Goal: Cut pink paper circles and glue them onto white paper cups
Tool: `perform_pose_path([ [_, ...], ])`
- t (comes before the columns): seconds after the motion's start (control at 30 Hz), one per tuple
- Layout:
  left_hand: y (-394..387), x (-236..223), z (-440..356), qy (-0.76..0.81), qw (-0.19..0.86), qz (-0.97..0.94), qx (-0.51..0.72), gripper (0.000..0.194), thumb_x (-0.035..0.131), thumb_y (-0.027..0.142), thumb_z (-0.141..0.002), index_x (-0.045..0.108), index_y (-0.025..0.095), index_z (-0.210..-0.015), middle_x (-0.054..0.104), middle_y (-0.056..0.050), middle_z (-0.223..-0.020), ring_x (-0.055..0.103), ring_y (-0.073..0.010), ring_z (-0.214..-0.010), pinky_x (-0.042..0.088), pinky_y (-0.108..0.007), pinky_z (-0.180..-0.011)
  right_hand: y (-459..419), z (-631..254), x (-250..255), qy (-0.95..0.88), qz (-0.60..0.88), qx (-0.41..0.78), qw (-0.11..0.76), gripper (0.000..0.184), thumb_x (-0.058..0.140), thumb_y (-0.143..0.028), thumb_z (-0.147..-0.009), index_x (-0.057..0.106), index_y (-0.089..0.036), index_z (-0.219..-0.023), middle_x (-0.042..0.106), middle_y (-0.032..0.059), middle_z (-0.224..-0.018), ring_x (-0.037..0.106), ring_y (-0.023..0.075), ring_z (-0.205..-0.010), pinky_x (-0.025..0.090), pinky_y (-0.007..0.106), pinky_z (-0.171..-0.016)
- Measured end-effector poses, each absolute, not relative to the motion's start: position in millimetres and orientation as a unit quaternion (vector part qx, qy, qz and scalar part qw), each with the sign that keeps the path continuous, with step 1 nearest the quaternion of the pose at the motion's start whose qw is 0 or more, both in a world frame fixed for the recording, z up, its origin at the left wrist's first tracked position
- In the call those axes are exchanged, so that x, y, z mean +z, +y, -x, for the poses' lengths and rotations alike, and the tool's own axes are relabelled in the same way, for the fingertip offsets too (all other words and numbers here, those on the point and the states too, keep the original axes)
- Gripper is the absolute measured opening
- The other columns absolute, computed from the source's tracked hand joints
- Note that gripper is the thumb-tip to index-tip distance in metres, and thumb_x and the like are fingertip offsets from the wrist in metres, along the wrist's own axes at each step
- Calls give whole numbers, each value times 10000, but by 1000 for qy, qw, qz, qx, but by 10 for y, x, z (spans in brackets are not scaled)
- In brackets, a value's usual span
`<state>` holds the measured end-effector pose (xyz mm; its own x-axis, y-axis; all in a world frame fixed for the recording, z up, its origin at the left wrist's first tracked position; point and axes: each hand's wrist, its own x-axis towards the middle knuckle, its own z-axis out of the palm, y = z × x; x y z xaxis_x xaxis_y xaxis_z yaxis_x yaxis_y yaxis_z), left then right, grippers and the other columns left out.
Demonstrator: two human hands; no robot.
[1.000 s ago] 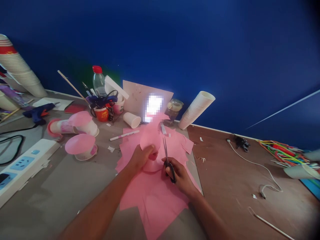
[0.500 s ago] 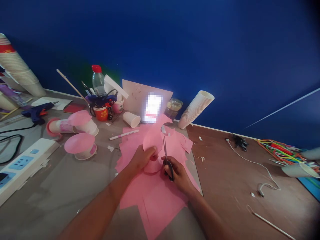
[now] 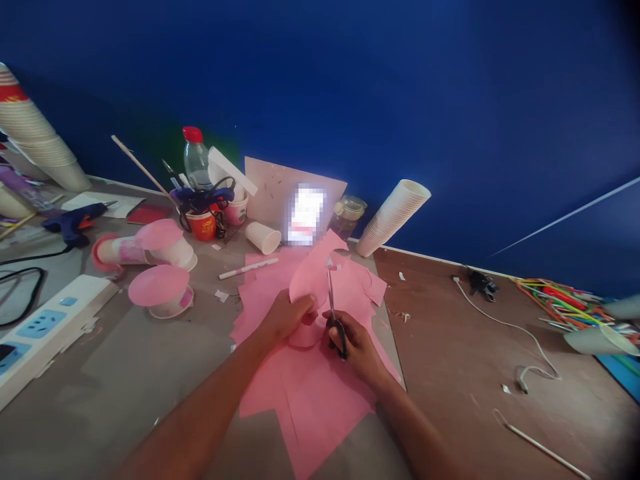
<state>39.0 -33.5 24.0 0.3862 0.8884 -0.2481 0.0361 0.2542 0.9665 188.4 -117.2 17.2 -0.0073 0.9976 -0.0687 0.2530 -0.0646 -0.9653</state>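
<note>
My left hand (image 3: 295,313) is closed on a piece of pink paper (image 3: 306,277), pinching it between thumb and fingers. The paper has a curved edge and a strip reaching up to the right. In my right hand (image 3: 353,340) is a pair of scissors (image 3: 331,300) with black handles, the blades pointing away from me along the paper's right edge. Whether the blades grip the paper I cannot tell. Beneath both hands lie several overlapping pink sheets (image 3: 320,400) with jagged outlines.
Left stand paper cups with pink discs (image 3: 159,287), a power strip (image 3: 50,333) and a glue gun (image 3: 75,223). A marker (image 3: 249,269), a lying paper cup (image 3: 263,238), a blurred bright screen (image 3: 306,213) and a leaning cup stack (image 3: 394,217) are behind. A white cable (image 3: 505,327) lies right.
The pink paper has turned slightly in my left hand, and its strip now shows clearly to the upper right. The scissors' blades look closer together. My hands have barely shifted.
</note>
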Motion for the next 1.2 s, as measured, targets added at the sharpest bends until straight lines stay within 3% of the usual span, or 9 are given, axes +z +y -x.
perform_pose_path([
  [1.2,-314,157,-375,424,658,-538,313,271,517,325,-705,544,140,-509,553,-24,-527,485,-112,-499,399,-246,-536,-1182,-1899,203,-560,603,433,369,322,450,-411,-863,510,-152,-1044,375,-48,-613,350,101,-531,304,221,-489],
])
